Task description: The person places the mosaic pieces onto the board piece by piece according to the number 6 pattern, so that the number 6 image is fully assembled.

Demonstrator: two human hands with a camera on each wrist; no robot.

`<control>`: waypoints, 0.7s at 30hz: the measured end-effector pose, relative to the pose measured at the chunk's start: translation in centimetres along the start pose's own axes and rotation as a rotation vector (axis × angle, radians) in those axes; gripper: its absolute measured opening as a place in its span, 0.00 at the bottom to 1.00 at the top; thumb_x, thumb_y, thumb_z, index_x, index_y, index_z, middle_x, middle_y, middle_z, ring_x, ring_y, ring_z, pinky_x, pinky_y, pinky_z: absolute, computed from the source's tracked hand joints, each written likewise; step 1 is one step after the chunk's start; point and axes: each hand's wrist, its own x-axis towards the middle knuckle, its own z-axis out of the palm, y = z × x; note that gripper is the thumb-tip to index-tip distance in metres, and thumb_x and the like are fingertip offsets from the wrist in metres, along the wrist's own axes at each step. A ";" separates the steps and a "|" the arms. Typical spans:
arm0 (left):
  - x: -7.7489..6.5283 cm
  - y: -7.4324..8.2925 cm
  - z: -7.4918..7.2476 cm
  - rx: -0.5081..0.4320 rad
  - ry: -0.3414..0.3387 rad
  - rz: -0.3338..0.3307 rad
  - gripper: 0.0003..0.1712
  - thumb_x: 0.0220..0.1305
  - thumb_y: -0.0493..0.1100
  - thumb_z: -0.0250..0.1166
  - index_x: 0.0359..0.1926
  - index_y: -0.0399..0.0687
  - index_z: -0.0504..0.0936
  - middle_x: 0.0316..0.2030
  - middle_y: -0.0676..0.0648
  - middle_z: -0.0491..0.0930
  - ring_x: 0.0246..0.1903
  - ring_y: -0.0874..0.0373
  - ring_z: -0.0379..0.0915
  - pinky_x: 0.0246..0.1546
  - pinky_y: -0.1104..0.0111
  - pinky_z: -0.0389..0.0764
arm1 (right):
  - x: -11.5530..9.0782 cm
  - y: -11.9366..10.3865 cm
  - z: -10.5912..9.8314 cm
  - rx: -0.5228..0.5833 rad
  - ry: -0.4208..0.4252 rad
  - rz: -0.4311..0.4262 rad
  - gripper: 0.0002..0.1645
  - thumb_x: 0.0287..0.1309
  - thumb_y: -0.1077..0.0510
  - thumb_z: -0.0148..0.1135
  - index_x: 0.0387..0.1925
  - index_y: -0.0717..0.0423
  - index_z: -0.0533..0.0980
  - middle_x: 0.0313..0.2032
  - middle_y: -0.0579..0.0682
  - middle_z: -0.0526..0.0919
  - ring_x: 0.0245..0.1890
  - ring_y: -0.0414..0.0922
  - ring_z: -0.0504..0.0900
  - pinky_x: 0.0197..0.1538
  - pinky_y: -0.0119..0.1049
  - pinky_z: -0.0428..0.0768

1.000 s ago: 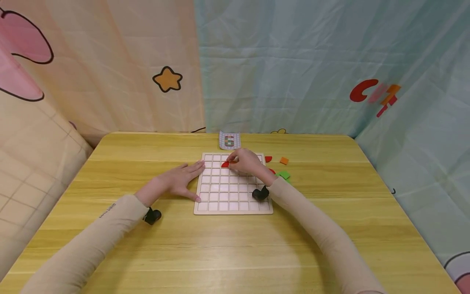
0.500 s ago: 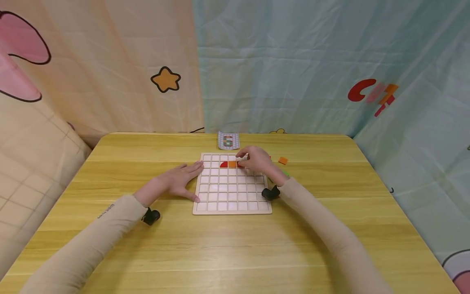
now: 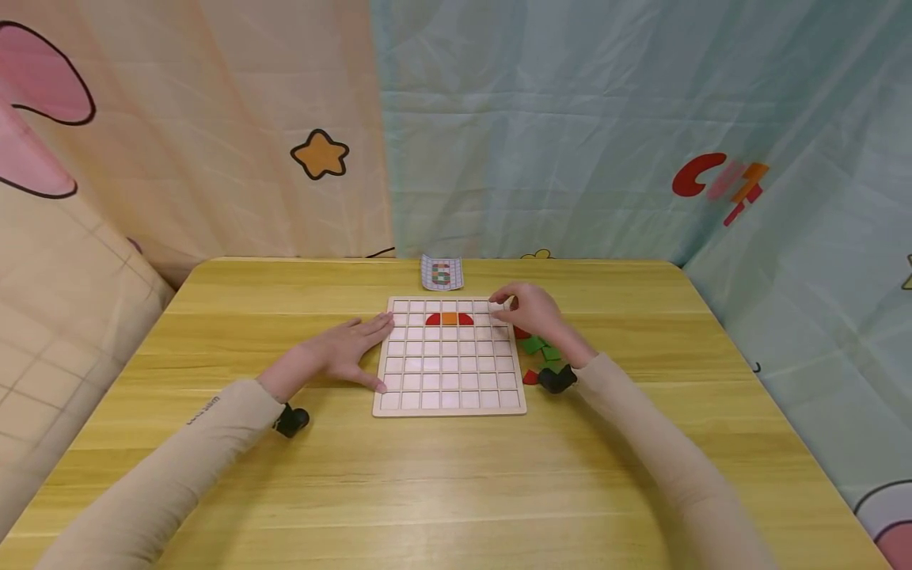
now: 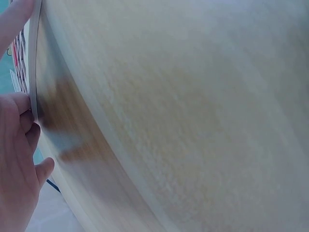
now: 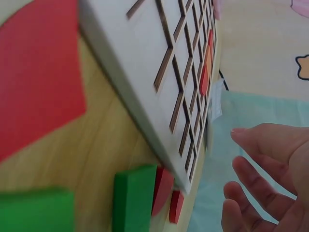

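Note:
A white gridded board (image 3: 450,412) with a pale wooden rim lies on the table. In its second row from the top sit an orange square tile (image 3: 450,319), a red rounded tile (image 3: 433,320) on its left and another red rounded tile (image 3: 466,320) on its right. My left hand (image 3: 349,352) rests at the board's left edge, fingers spread; the left wrist view shows its fingers touching the rim. Over the board's upper right corner is my right hand (image 3: 533,310), its fingers loosely bent. The right wrist view shows nothing between the right thumb and fingers.
Loose green tiles (image 3: 532,345) and red tiles (image 3: 530,378) lie beside the board's right edge, partly under the right forearm. Behind the board stands a small pattern card (image 3: 442,273) with a curled edge. Printed curtains (image 3: 570,158) hang along the table's far side.
My right hand has let go of the second red tile and moved right from the grid towards the board's right edge. The orange and red tiles now show uncovered. The left hand stays put.

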 end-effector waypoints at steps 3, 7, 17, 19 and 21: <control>-0.1 0.0 0.0 -0.005 0.004 0.002 0.67 0.51 0.75 0.61 0.75 0.38 0.42 0.76 0.39 0.37 0.76 0.45 0.37 0.73 0.45 0.45 | -0.8 0.5 -0.6 0.020 0.003 0.024 0.17 0.57 0.55 0.67 0.48 0.53 0.82 0.45 0.52 0.84 0.35 0.47 0.77 0.34 0.35 0.74; -0.2 0.0 0.0 -0.006 0.008 0.003 0.67 0.51 0.75 0.61 0.75 0.38 0.42 0.76 0.39 0.37 0.75 0.45 0.38 0.73 0.45 0.45 | -1.8 1.2 -1.1 0.040 0.007 0.028 0.16 0.57 0.55 0.67 0.47 0.55 0.83 0.44 0.53 0.84 0.37 0.49 0.78 0.32 0.35 0.76; -0.2 0.0 0.0 0.005 0.008 0.008 0.67 0.51 0.76 0.60 0.75 0.38 0.42 0.76 0.39 0.37 0.75 0.45 0.39 0.73 0.45 0.45 | -3.9 4.0 -1.8 0.035 -0.020 0.005 0.16 0.57 0.56 0.67 0.47 0.55 0.82 0.46 0.56 0.84 0.42 0.50 0.80 0.47 0.46 0.80; -0.2 0.0 0.0 0.006 0.006 0.005 0.67 0.51 0.76 0.60 0.75 0.39 0.42 0.76 0.40 0.36 0.75 0.46 0.39 0.73 0.46 0.44 | -4.3 4.6 -2.0 0.032 -0.022 0.005 0.18 0.57 0.55 0.68 0.48 0.56 0.82 0.46 0.57 0.84 0.42 0.51 0.80 0.47 0.46 0.80; -0.1 0.0 0.0 0.005 0.005 0.006 0.67 0.51 0.76 0.60 0.75 0.39 0.42 0.76 0.40 0.36 0.76 0.46 0.38 0.74 0.46 0.44 | -4.7 5.1 -2.4 0.022 -0.021 0.012 0.19 0.56 0.54 0.68 0.49 0.57 0.82 0.46 0.57 0.84 0.41 0.50 0.80 0.46 0.46 0.80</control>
